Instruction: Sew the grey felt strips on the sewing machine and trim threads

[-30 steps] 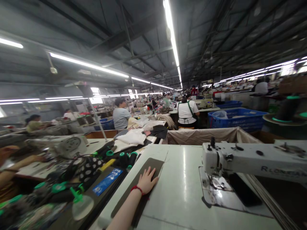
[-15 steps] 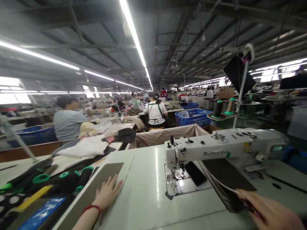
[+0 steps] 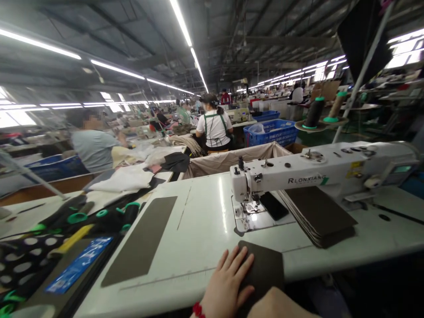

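My left hand, with a red bracelet at the wrist, lies with fingers spread on a dark brown-grey panel at the table's front edge. At the bottom of the view, my right hand overlaps the near side of that panel; its fingers are hidden, and so is anything in them. A stack of similar panels rests to the right, in front of the sewing machine. Another long panel lies flat on the left part of the table. A black phone sits beside the needle area.
Black thread cones, a blue packet and white fabric crowd the left side. Thread spools stand on a holder behind the machine. Farther back are a blue crate and people seated at other tables.
My left hand has moved from the long left panel to a panel at the front edge. My right hand has left the stack and come toward the middle. The view has tilted down.
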The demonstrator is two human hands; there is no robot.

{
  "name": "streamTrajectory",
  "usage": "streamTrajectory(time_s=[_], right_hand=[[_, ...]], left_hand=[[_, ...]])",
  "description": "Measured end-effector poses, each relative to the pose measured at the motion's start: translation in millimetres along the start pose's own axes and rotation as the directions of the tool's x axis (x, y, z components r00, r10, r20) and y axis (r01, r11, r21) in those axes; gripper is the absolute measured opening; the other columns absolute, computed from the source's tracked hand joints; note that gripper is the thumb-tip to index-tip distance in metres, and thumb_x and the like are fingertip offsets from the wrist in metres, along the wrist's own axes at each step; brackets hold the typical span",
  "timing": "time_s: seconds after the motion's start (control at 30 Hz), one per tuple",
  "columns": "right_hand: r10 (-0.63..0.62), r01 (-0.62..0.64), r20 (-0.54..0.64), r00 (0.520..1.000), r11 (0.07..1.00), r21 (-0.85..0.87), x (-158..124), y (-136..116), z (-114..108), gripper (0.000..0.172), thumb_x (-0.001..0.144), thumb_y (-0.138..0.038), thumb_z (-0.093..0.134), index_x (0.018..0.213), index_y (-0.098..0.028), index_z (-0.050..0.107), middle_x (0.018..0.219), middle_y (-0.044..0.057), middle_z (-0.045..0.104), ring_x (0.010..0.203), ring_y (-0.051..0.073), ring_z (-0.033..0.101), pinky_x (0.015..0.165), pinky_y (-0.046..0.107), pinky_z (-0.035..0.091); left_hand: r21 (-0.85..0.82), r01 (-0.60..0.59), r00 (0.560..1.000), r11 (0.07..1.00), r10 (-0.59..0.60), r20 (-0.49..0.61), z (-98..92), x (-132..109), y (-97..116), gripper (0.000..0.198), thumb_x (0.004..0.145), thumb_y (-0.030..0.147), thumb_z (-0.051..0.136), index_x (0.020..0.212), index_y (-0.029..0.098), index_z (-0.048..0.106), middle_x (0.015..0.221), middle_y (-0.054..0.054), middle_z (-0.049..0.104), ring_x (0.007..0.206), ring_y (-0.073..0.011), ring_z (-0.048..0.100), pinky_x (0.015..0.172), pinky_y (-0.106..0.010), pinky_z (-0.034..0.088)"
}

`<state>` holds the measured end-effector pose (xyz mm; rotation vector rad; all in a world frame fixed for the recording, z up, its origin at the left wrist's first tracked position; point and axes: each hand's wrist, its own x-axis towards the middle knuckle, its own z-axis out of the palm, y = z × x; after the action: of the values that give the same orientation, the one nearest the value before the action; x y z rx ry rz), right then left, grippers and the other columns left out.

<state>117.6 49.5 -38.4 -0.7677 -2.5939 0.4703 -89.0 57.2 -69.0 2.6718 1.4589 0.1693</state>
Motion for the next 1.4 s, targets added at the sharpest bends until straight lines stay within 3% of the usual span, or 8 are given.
streamTrajectory(time_s=[0.07,0.13,0.2,0.33,0.5,0.63,0.93,1.4], right_hand=[[0.108,-0.108,0.005,0.994,0.994,0.024,17.4,28.9,-4.3,0.028,0.097,-0.034,0.043,0.09,-0.019,0.065,0.082,0.002,0.066,0.07,0.013,0.061,0.064,0.024,0.047],[0.341,-0.34,-0.053,0.938,0.94,0.031,38.4,60.9,-10.9,0.023,0.095,-0.03,0.045,0.09,-0.02,0.065,0.083,0.001,0.068,0.075,0.014,0.062,0.067,0.024,0.045],[0.387,-0.39,-0.076,0.919,0.921,-0.027,60.6,88.0,-14.4,0.027,0.09,-0.021,0.047,0.111,-0.025,0.063,0.111,0.002,0.068,0.094,0.018,0.064,0.079,0.026,0.045],[0.326,-0.323,-0.023,0.945,0.918,-0.23,98.8,114.6,-3.4,0.064,0.083,-0.013,0.047,0.143,-0.031,0.037,0.15,0.002,0.038,0.106,0.021,0.062,0.083,0.033,0.049],[0.332,-0.314,0.016,0.943,0.905,-0.287,106.0,121.8,8.4,0.066,0.081,-0.016,0.05,0.145,-0.027,0.036,0.148,0.005,0.04,0.094,0.025,0.067,0.075,0.037,0.053],[0.308,-0.306,-0.03,0.951,0.924,-0.228,86.6,128.2,5.1,0.063,0.082,-0.016,0.048,0.143,-0.028,0.039,0.146,0.002,0.043,0.104,0.024,0.064,0.086,0.036,0.051],[0.277,-0.287,-0.098,0.956,0.952,-0.107,78.0,135.6,12.7,0.056,0.083,-0.012,0.043,0.138,-0.023,0.046,0.143,0.002,0.047,0.119,0.02,0.055,0.101,0.036,0.044],[0.293,-0.301,-0.088,0.952,0.949,-0.097,77.2,136.8,13.4,0.058,0.082,-0.012,0.046,0.138,-0.024,0.047,0.143,0.004,0.047,0.119,0.02,0.055,0.1,0.035,0.045]], left_hand=[[0.084,0.107,0.992,0.991,-0.101,-0.075,8.0,-19.9,-12.5,0.063,0.095,0.046,0.047,0.15,0.031,0.022,0.154,-0.001,0.03,0.14,-0.029,0.028,0.11,-0.053,0.035],[0.15,0.213,0.968,0.966,-0.187,-0.169,13.7,-33.8,-21.6,0.059,0.095,0.046,0.045,0.148,0.027,0.03,0.151,-0.004,0.035,0.139,-0.0312,0.031,0.107,-0.054,0.038],[0.184,0.273,0.945,0.944,-0.228,-0.235,17.5,-37.7,-25.8,0.056,0.095,0.045,0.046,0.145,0.021,0.037,0.151,-0.007,0.035,0.139,-0.0317,0.03,0.107,-0.053,0.038],[0.19,0.257,0.948,0.948,-0.209,-0.239,17.5,-22.0,-29.9,0.05,0.096,0.038,0.044,0.14,0.014,0.042,0.153,-0.01,0.032,0.139,-0.0276,0.031,0.11,-0.048,0.037],[0.166,0.316,0.939,0.934,-0.283,-0.198,5.5,-0.2,-51.3,0.05,0.098,0.033,0.041,0.147,0.033,0.031,0.153,-0.009,0.031,0.138,-0.0299,0.032,0.107,-0.052,0.037],[0.112,0.287,0.95,0.951,-0.268,-0.158,-2.4,16.2,-69.6,0.055,0.097,0.045,0.043,0.148,0.043,0.024,0.156,-0.008,0.022,0.141,-0.0348,0.024,0.106,-0.058,0.032],[0.003,0.196,0.971,0.981,-0.194,-0.142,-3.3,57.7,-78.7,0.056,0.095,0.049,0.044,0.147,0.043,0.024,0.158,-0.004,0.015,0.143,-0.0335,0.019,0.111,-0.059,0.022],[-0.008,0.127,0.986,0.992,-0.127,-0.104,-15.0,62.3,-82.4,0.058,0.094,0.045,0.05,0.147,0.041,0.028,0.159,-0.002,0.014,0.144,-0.0313,0.017,0.113,-0.055,0.022]])
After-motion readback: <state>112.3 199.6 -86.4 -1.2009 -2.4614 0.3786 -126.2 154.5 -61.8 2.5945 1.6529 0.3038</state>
